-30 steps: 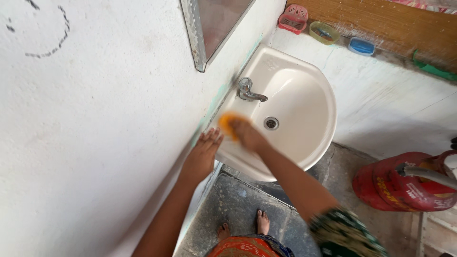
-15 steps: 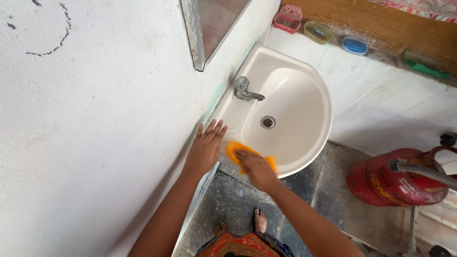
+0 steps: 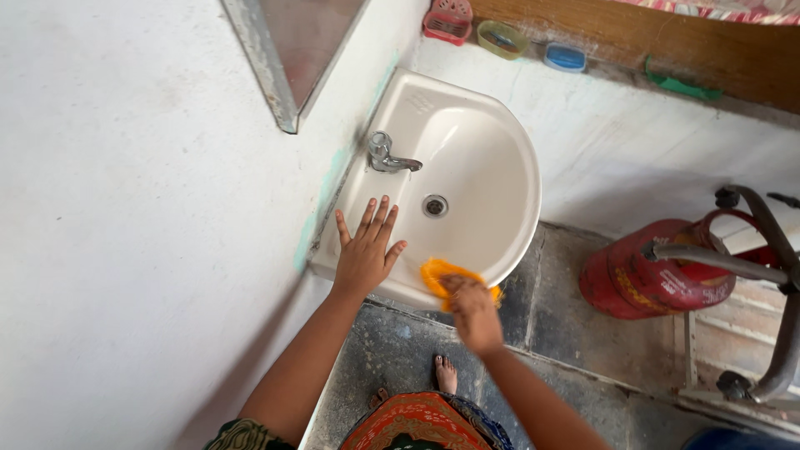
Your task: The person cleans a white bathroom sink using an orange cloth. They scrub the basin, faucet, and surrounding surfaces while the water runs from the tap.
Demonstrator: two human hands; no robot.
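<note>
Orange cloth (image 3: 446,273) sits bunched on the front rim of a cream wash basin (image 3: 500,167), pressed there by the right hand (image 3: 472,308), whose fingers are curled closed over it so that only its upper edge and a small corner at the right show. The left hand (image 3: 364,254) lies flat on the basin's near left rim, just beside the cloth but not touching it, fingers spread open and pointing toward the tap, gripping nothing. A metal tap (image 3: 387,156) stands at the back left of the basin against the white wall (image 3: 125,208), its spout turned toward the bowl, and a round drain (image 3: 434,205) lies near the bowl's middle. The lower corner of a framed mirror (image 3: 287,58) hangs on the wall above the tap. On a ledge beyond the basin rest a red soap dish (image 3: 447,21), a green soap dish (image 3: 502,38) and a blue soap dish (image 3: 565,57) in a row, with a wooden board (image 3: 667,42) behind them. A red gas cylinder (image 3: 658,271) lies on the stone floor (image 3: 583,333) to the right of the basin, well apart from both hands, with a grey metal frame (image 3: 771,275) crossing in front of it. One bare foot (image 3: 445,373) and a patterned orange garment (image 3: 421,421) show below the basin.
</note>
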